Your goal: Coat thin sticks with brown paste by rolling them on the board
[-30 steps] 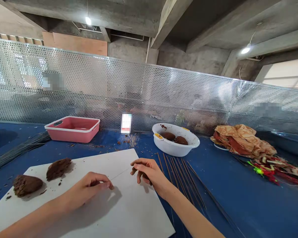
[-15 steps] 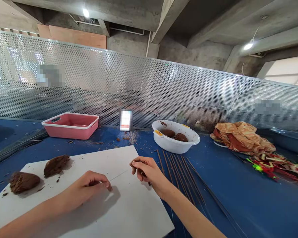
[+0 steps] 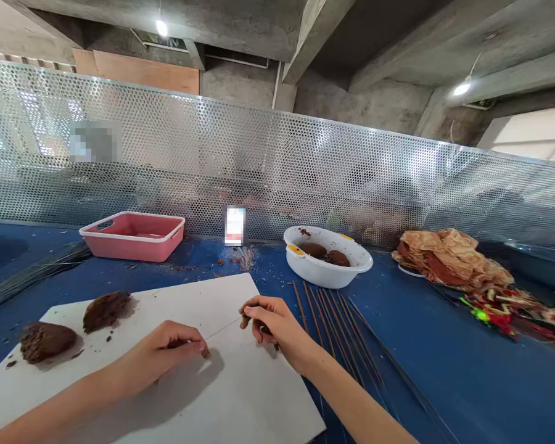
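The left hand [image 3: 160,351] is closed in a pinch, its fingertips [image 3: 198,348] gathered on the end of a thin dark wire [image 3: 222,330], which runs across to the right hand [image 3: 272,327]. The right hand's fingers curl around the wire and a small bit of brown clay-like paste [image 3: 246,318], partly hidden by the fingers. Held between both hands, the wire stays taut and level just above a large white flat board [image 3: 240,385], which seems to serve as a clean working surface. Two rough lumps of brown paste [image 3: 47,342] [image 3: 106,311] sit on the board's far left, within easy reach of the left hand, with brown crumbs scattered around them.

The board lies on a blue table [image 3: 467,385]. Just right of the board, thin brown sticks [image 3: 333,327] lie side by side, fanned out near the right forearm, perhaps set there for easy reach. Beyond them, a white plastic basin [image 3: 314,277] holds two more brown lumps [image 3: 337,259]. A shallow pink plastic tray [image 3: 132,248] stands further left, and a bundle of long thin grey wires [image 3: 32,283] lies at the table's left side. To the far right lie a crumpled orange-patterned cloth [image 3: 448,259] and a tangle of red and green strands [image 3: 499,311], all before a perforated metal screen [image 3: 277,166].
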The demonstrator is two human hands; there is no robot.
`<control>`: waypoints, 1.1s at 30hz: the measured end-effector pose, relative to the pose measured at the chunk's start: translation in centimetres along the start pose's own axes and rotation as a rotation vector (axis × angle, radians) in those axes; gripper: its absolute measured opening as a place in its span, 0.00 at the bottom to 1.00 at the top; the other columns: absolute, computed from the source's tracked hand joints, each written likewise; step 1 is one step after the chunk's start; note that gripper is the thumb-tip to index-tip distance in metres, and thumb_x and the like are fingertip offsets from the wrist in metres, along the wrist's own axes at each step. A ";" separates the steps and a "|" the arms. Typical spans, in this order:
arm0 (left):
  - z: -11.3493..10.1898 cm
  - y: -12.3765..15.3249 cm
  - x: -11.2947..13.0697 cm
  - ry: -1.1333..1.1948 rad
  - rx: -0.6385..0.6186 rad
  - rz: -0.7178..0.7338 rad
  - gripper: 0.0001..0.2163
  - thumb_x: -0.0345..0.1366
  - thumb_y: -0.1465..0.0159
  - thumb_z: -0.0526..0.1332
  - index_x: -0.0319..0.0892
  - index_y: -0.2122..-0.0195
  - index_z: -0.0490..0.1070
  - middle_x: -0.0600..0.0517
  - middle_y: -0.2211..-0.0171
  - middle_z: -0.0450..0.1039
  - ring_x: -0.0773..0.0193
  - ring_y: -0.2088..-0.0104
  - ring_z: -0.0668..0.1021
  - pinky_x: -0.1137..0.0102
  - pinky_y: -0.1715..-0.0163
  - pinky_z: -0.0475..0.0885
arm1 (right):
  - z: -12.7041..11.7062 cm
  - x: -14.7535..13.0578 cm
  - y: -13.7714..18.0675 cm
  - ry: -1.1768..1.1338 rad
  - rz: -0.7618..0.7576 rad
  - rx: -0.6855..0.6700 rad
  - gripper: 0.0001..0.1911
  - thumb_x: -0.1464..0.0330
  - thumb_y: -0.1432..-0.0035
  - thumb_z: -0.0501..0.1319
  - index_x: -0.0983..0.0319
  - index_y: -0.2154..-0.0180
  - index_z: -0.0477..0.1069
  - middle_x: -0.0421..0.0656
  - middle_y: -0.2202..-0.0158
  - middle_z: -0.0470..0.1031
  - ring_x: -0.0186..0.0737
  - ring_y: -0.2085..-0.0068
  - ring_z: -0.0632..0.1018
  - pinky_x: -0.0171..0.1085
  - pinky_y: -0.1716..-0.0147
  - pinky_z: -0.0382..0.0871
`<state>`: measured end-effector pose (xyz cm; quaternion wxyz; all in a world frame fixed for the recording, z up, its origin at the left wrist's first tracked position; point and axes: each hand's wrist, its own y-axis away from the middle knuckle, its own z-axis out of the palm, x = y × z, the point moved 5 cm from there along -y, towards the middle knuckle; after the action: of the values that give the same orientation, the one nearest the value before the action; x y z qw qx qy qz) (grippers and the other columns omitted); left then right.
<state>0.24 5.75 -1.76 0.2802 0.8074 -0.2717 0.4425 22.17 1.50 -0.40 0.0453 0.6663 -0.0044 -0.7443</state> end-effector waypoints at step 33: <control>-0.2 0.0 -0.4 -0.016 0.027 -0.001 0.30 0.63 0.35 0.58 0.38 0.61 0.83 0.58 0.83 0.53 0.71 0.83 0.54 0.70 0.82 0.45 | 0.3 0.2 0.1 -0.002 0.046 0.026 0.11 0.62 0.45 0.64 0.64 0.67 0.75 0.42 0.70 0.78 0.25 0.79 0.66 0.31 0.83 0.44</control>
<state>-0.09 5.95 -2.04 0.2673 0.8147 -0.2676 0.4395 21.83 1.39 -0.59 0.0537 0.6659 -0.0298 -0.7435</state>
